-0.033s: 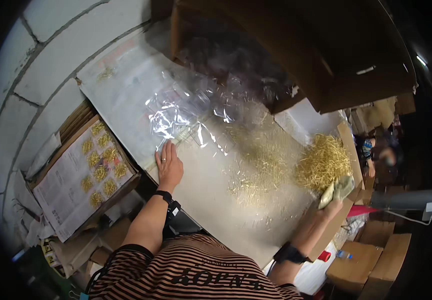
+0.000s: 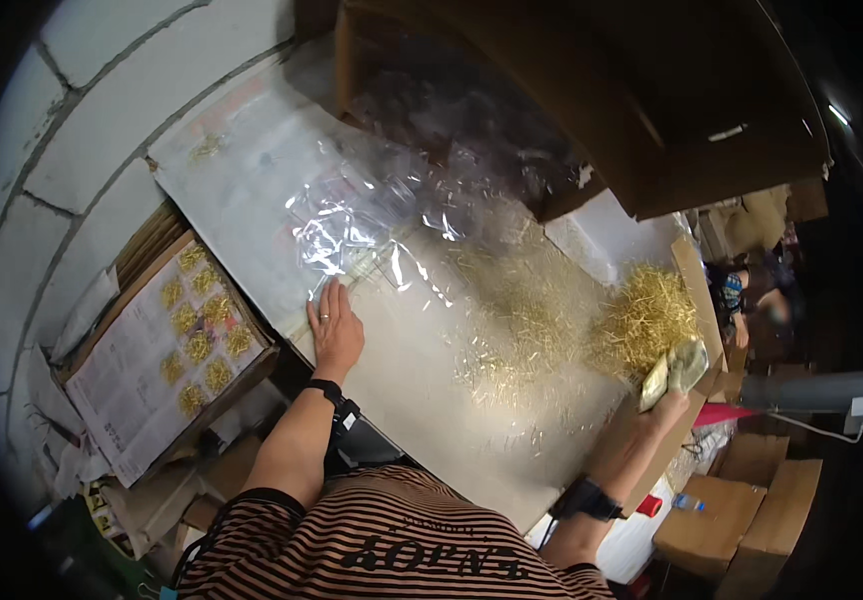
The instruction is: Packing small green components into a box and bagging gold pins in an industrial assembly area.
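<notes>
Right hand beside golden heap, left hand near clear packets

The worktop is off-white. At its right, the strand heap is shiny gold; left of it, gold clusters dot whitish paper. At its far side, the carton is brown; nearer than it, the shirt is striped black and tan.

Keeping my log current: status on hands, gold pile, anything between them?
Left hand palm-down on table, by clear plastic. Right hand beside gold pile. Loose gold bits between hands.
</notes>
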A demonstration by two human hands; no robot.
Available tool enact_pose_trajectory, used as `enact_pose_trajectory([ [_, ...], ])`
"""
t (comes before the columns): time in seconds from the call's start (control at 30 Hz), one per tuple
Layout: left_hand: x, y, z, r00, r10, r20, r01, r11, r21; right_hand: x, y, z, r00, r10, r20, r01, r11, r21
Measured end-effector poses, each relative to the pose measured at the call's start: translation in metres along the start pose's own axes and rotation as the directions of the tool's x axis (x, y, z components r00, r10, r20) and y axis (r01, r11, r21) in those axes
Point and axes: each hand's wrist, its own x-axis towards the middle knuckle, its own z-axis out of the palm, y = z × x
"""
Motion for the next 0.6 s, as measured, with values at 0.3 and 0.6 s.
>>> enact_pose_trajectory([
  [0.3, 0.001, 0.0, 0.005, 0.999, -0.005, 0.036, 0.003, 0.998, 0.057, 0.043, 0.027, -0.051, 0.97, -0.198, -0.144, 0.21, 0.975, 0.07],
  [0.6, 0.005, 0.005, 0.001, 0.999, 0.031, 0.006, -0.032, 0.998, 0.055, 0.024, 0.04, -0.06, 0.967, -0.182, -0.179, 0.229, 0.928, 0.295],
])
